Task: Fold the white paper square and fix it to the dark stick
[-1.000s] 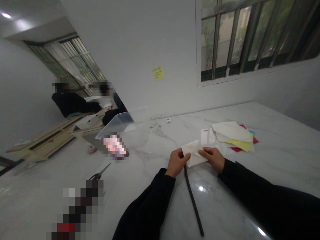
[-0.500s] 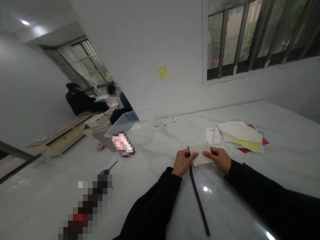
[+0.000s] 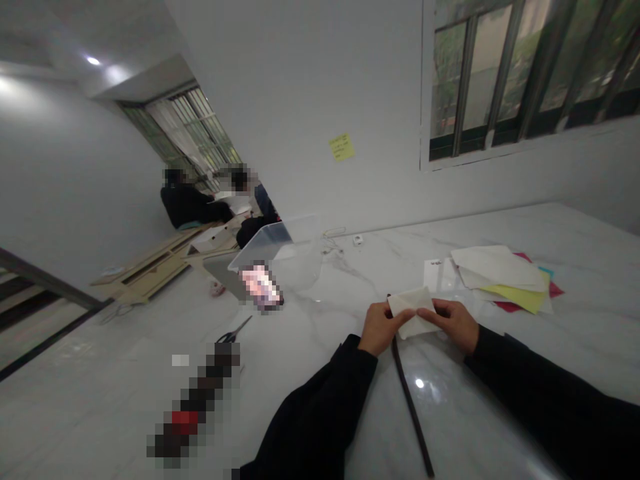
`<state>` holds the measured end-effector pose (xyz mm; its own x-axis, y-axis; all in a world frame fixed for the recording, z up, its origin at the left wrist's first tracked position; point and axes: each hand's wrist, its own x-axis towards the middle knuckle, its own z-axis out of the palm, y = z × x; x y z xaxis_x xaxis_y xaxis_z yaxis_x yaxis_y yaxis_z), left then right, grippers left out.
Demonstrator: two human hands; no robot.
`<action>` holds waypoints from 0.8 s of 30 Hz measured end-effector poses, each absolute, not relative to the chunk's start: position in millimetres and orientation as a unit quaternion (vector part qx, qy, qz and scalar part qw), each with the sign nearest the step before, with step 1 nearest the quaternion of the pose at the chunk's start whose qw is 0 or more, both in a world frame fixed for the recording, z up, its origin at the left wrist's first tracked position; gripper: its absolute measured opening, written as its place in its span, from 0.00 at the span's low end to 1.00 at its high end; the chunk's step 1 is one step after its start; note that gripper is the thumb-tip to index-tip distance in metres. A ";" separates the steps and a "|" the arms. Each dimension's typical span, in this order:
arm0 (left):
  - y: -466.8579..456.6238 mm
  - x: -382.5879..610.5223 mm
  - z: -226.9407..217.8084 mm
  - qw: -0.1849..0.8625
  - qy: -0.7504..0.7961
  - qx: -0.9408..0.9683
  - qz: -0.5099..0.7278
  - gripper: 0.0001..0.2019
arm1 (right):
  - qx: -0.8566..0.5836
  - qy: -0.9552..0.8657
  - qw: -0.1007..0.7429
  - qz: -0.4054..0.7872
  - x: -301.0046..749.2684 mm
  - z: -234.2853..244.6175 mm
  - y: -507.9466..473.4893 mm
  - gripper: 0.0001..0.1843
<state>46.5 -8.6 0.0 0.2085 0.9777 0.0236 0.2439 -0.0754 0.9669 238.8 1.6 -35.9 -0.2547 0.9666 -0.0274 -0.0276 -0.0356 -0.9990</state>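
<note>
Both my hands hold a small folded piece of white paper (image 3: 413, 311) above the white marble table (image 3: 320, 320). My left hand (image 3: 383, 328) pinches its left end, and my right hand (image 3: 453, 325) grips its right end. Black sleeves cover both forearms. A long dark strip (image 3: 413, 407) lies on the marble and runs from under the paper towards me. To the right, a loose stack of white, yellow and red paper sheets (image 3: 500, 277) lies beside a white card (image 3: 433, 275).
Black-handled scissors (image 3: 233, 333), a clear plastic box (image 3: 280, 257), a blurred flat object (image 3: 260, 287) and a long blurred object (image 3: 195, 400) occupy the table's left side. A wall and window border the far edge. Two seated people (image 3: 210, 203) are beyond the table.
The whole scene has slid right in view as my head turned. My hands stay on the folded paper, which looks slightly more compact than a second ago.
</note>
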 end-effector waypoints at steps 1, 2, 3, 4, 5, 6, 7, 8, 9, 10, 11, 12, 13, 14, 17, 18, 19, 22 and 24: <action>-9.4 46.8 1.0 0.468 0.492 0.621 0.392 0.21 | -0.431 -0.546 0.429 0.576 238.7 -35.2 1.4 0.22; -10.1 47.0 1.7 0.466 0.490 0.622 0.393 0.21 | -0.430 -0.549 0.425 0.576 238.7 -34.5 1.2 0.22; -10.7 47.2 2.2 0.464 0.489 0.624 0.395 0.21 | -0.429 -0.552 0.423 0.576 238.6 -33.9 0.9 0.22; -11.1 47.3 2.3 0.462 0.488 0.626 0.396 0.21 | -0.427 -0.556 0.421 0.576 238.5 -33.4 0.7 0.22; -11.2 47.5 2.2 0.459 0.490 0.627 0.395 0.21 | -0.425 -0.559 0.420 0.575 238.4 -33.0 0.5 0.22; -11.2 47.6 2.0 0.458 0.493 0.627 0.393 0.22 | -0.422 -0.562 0.420 0.575 238.4 -32.9 0.4 0.22; -11.0 47.7 1.6 0.457 0.495 0.626 0.392 0.22 | -0.420 -0.563 0.420 0.575 238.4 -33.0 0.4 0.22; -10.5 47.8 1.2 0.457 0.498 0.623 0.394 0.22 | -0.421 -0.563 0.418 0.575 238.5 -33.4 0.6 0.22; -9.7 47.8 0.9 0.457 0.501 0.618 0.398 0.21 | -0.425 -0.564 0.415 0.574 238.7 -34.0 1.1 0.22; -8.7 47.5 0.8 0.457 0.504 0.610 0.405 0.21 | -0.429 -0.566 0.410 0.572 239.0 -34.7 1.7 0.22; -7.4 47.0 0.8 0.458 0.506 0.601 0.415 0.21 | -0.432 -0.572 0.404 0.568 239.5 -35.5 2.6 0.22; -6.0 46.2 0.9 0.459 0.507 0.593 0.425 0.20 | -0.434 -0.581 0.398 0.562 240.0 -36.4 3.5 0.23; -4.5 45.1 1.2 0.459 0.509 0.586 0.432 0.20 | -0.435 -0.592 0.393 0.553 240.5 -37.1 4.5 0.23; -3.1 43.9 1.4 0.461 0.510 0.580 0.437 0.20 | -0.435 -0.600 0.391 0.545 240.9 -37.7 5.4 0.24; 0.8 40.4 1.4 0.463 0.519 0.566 0.443 0.22 | -0.439 -0.604 0.389 0.540 241.0 -37.8 6.5 0.26; 1.8 39.6 1.0 0.465 0.522 0.559 0.445 0.22 | -0.439 -0.603 0.387 0.542 240.6 -37.3 6.3 0.26; 2.7 39.0 0.4 0.468 0.525 0.552 0.448 0.22 | -0.437 -0.604 0.386 0.543 240.2 -36.5 5.9 0.26; 4.8 38.3 -1.6 0.473 0.528 0.538 0.456 0.23 | -0.434 -0.613 0.391 0.532 239.2 -34.0 4.0 0.26; 5.7 37.8 -1.7 0.470 0.531 0.538 0.456 0.22 | -0.434 -0.616 0.395 0.525 239.1 -33.3 3.3 0.26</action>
